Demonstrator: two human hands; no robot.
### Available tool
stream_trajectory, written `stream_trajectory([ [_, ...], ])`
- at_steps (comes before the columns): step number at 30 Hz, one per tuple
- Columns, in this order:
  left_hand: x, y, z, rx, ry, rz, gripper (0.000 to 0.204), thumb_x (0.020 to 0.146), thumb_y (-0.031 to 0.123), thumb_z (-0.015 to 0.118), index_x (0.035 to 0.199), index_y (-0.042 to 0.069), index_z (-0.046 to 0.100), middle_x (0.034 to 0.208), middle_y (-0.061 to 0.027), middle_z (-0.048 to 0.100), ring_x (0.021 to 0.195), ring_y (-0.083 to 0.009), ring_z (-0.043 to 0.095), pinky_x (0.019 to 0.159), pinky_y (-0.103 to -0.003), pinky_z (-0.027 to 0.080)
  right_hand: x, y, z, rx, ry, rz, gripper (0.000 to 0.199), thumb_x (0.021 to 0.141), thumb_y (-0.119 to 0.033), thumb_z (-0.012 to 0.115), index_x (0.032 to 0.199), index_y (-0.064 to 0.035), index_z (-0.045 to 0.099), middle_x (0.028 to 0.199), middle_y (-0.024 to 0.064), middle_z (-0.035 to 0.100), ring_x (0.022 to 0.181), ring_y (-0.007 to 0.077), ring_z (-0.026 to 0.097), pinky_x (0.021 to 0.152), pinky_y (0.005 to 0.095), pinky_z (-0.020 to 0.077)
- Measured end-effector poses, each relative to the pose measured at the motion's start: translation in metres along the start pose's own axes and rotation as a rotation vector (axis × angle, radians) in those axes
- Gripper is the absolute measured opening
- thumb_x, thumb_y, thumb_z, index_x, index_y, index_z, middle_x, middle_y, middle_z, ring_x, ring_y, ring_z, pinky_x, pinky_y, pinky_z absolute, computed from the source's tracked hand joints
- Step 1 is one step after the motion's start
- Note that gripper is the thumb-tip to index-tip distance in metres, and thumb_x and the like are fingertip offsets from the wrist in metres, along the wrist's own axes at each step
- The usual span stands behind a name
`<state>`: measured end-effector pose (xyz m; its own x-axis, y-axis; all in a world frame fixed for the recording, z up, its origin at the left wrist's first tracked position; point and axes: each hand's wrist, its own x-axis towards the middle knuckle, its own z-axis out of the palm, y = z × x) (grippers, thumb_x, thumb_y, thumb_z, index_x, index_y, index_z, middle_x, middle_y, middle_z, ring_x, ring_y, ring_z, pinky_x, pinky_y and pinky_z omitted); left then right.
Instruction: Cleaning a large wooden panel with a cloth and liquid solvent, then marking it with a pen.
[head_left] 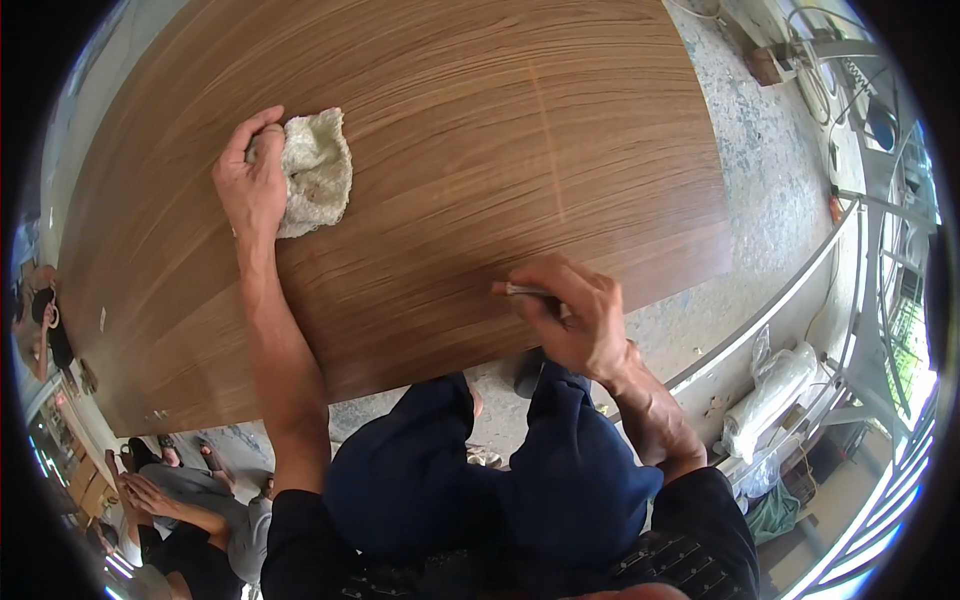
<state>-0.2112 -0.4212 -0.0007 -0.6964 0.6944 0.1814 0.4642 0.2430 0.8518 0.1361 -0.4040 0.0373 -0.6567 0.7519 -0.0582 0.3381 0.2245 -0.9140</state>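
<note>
A crumpled off-white cloth (322,175) lies on the brown wood-grain panel (430,250), left of its middle. My left hand (255,175) grips the cloth's left edge, its fingers bent and partly hidden behind the thumb side. Over the panel's near right part, my right hand (580,310) is closed round a slim, greyish tool (528,290). Most of that tool is hidden in my fingers, so its kind cannot be made out. A thin, pale orange line (547,140) runs across the panel ahead of my right hand.
My knees, in dark blue trousers (400,480), are close to the panel's near edge. People (190,510) sit at the lower left. On the right stand a metal frame (780,300) and a roll wrapped in clear plastic (770,395), on a paint-spotted floor (780,190).
</note>
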Motion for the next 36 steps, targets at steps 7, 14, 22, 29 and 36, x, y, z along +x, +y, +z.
stream_trajectory([
  [7, -0.002, -0.003, 0.001, -0.049, -0.001, 0.005, 0.019, 0.089, 0.006, 0.059, 0.103, 0.002, 0.07, 0.072, 0.0073, 0.054, 0.062, -0.0003, 0.041, 0.055, -0.017, 0.034, 0.047, 0.03, -0.026, -0.21, 0.299, -0.029, 0.015, 0.078, 0.004, 0.069, 0.093, 0.0001, 0.068, 0.084, 0.0094, 0.07, 0.076, 0.0175, 0.069, 0.064, 0.0262, 0.0536],
  [14, -0.002, 0.002, -0.004, -0.027, -0.004, 0.029, 0.019, 0.089, 0.005, 0.058, 0.103, 0.001, 0.07, 0.076, 0.0065, 0.056, 0.062, -0.0005, 0.041, 0.055, -0.018, 0.034, 0.078, 0.041, -0.025, -0.339, 0.338, -0.112, 0.013, 0.079, 0.001, 0.069, 0.092, -0.0006, 0.07, 0.085, 0.0109, 0.07, 0.076, 0.0209, 0.07, 0.066, 0.0283, 0.054],
  [22, -0.004, 0.007, 0.003, -0.009, 0.004, 0.014, 0.019, 0.089, 0.005, 0.058, 0.103, 0.0, 0.07, 0.078, 0.0055, 0.057, 0.063, -0.0008, 0.041, 0.056, -0.018, 0.034, 0.129, 0.05, -0.036, -0.345, 0.362, -0.141, 0.014, 0.081, -0.004, 0.069, 0.095, -0.0017, 0.071, 0.087, 0.0114, 0.071, 0.076, 0.0218, 0.07, 0.067, 0.0301, 0.0539],
  [29, -0.003, 0.002, -0.007, 0.048, -0.036, -0.093, 0.021, 0.091, 0.008, 0.056, 0.105, 0.003, 0.07, 0.103, -0.0019, 0.069, 0.089, -0.0076, 0.057, 0.081, -0.023, 0.045, 0.046, 0.035, -0.027, -0.328, 0.273, -0.088, 0.014, 0.081, -0.002, 0.067, 0.095, -0.0017, 0.07, 0.083, 0.0111, 0.069, 0.072, 0.0207, 0.068, 0.064, 0.0295, 0.0526],
  [36, -0.005, 0.003, -0.005, -0.002, -0.008, -0.014, 0.018, 0.089, 0.005, 0.058, 0.103, 0.001, 0.07, 0.074, 0.0066, 0.054, 0.061, -0.0008, 0.04, 0.054, -0.018, 0.033, 0.072, 0.036, -0.026, -0.332, 0.319, -0.095, 0.014, 0.081, -0.004, 0.068, 0.094, -0.0009, 0.07, 0.083, 0.0129, 0.069, 0.071, 0.0217, 0.068, 0.064, 0.0293, 0.0525],
])
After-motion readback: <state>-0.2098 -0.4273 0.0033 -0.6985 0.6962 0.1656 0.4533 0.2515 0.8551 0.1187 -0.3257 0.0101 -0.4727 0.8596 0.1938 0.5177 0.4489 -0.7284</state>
